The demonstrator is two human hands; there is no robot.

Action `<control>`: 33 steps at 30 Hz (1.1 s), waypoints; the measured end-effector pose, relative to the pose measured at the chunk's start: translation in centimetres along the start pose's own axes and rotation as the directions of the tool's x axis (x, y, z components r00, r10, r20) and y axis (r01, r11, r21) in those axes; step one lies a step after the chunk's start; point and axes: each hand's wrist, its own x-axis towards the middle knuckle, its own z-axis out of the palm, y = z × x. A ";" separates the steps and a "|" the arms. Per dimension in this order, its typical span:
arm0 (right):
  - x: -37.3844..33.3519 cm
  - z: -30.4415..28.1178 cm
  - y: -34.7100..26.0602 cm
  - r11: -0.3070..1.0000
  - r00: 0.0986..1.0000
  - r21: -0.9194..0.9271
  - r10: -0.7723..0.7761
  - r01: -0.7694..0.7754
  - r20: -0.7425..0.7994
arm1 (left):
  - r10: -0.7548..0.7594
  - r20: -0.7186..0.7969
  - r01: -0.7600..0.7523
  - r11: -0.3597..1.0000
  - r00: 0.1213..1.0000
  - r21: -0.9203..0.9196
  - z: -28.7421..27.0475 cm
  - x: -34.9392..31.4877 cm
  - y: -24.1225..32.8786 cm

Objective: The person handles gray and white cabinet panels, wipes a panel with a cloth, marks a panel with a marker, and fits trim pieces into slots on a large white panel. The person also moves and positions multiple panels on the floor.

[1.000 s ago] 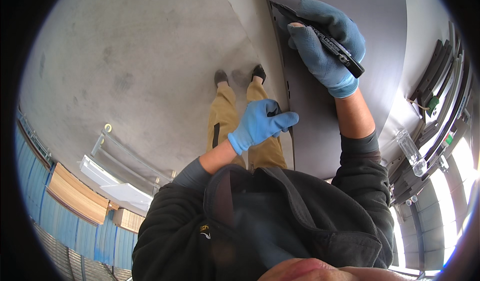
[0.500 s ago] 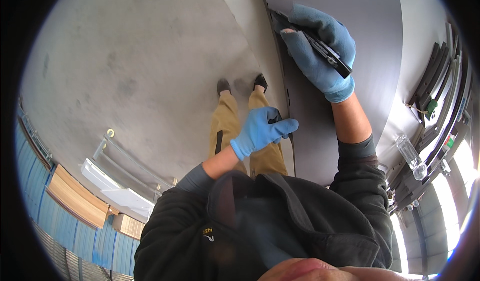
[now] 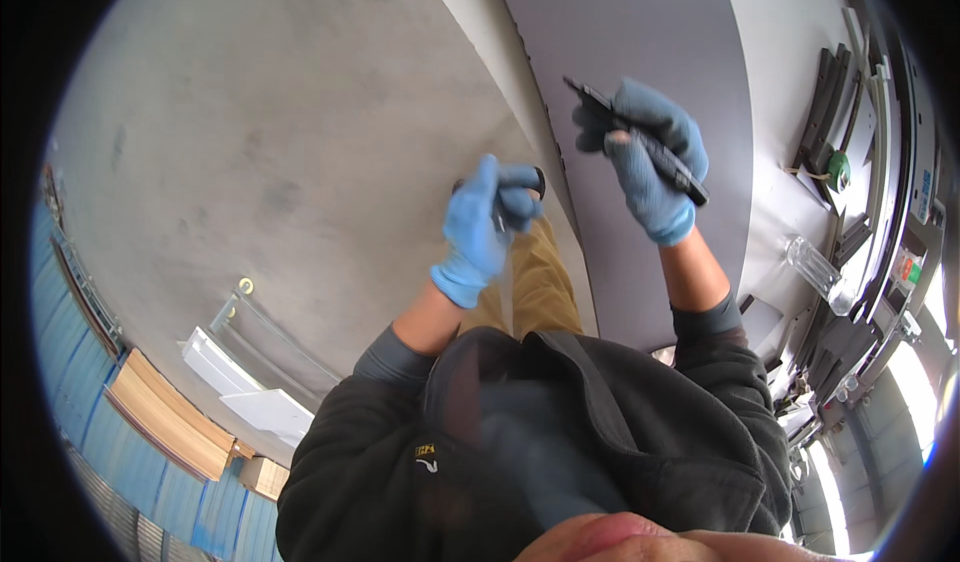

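My right hand (image 3: 655, 157), in a blue glove, is closed around a slim black utility knife (image 3: 668, 165). The knife's narrow dark tip points up and left, above the long edge of a smooth grey panel (image 3: 680, 32). Left of that edge, my left hand (image 3: 480, 227), gloved in blue too, hangs over the floor in front of my legs. Its fingers are curled and slightly smeared by motion. A bit of something dark shows at them, too small to name.
The grey panel lies on a white surface (image 3: 465, 12). To the right are dark strips (image 3: 825, 102), a green tape roll (image 3: 838, 170) and a clear bottle (image 3: 815, 267). White panels (image 3: 235, 377) on a rack and stacked wooden boards (image 3: 170, 412) stand at left.
My right hand has drawn back toward me with the knife, off the panel's far edge. The left hand has moved up and left, away from the panel's edge.
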 end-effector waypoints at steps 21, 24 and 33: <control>-10.2 4.8 -17.8 0.939 0.986 0.318 0.155 -0.129 -0.061 | 0.280 0.683 -0.432 0.900 0.675 0.058 4.0 -10.3 9.2; -11.1 5.9 -19.0 0.962 0.955 0.209 0.219 -0.177 -0.200 | 0.272 0.661 -0.028 0.934 0.700 -0.355 4.2 -10.2 9.7; -12.6 7.6 -18.3 0.922 0.942 -0.259 -0.321 0.288 -0.098 | 0.096 0.543 0.238 0.825 0.834 -0.512 4.2 -10.9 7.9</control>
